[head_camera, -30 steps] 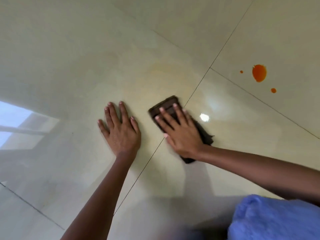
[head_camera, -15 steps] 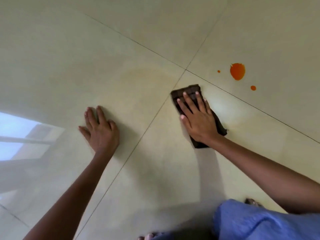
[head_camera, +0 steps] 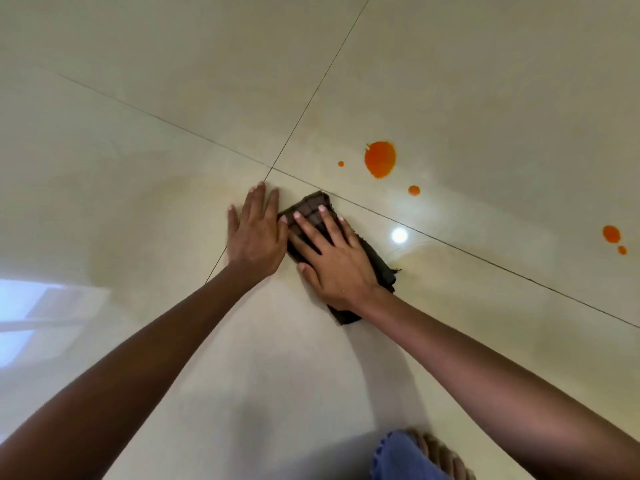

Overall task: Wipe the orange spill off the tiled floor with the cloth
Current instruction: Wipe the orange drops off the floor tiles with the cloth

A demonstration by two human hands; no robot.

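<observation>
A dark brown folded cloth [head_camera: 313, 206] lies flat on the glossy cream tiled floor [head_camera: 173, 98], close to where four tiles meet. My right hand [head_camera: 332, 258] presses on it with fingers spread. My left hand [head_camera: 256, 233] lies flat on the floor just left of the cloth, touching its edge. A large orange blot [head_camera: 380, 159] sits beyond the cloth to the upper right, with small drops [head_camera: 413, 190] around it. Two more orange drops [head_camera: 611, 233] lie at the far right. A faint yellowish smear [head_camera: 166, 202] marks the tile around my hands.
Dark grout lines [head_camera: 311, 95] cross just ahead of my hands. A bright window reflection [head_camera: 31, 317] shows at the left. My foot and a blue trouser leg [head_camera: 408, 455] are at the bottom edge.
The cloth under my right hand has slid up toward the orange blot. My left hand has moved right, from well apart to right beside the cloth.
</observation>
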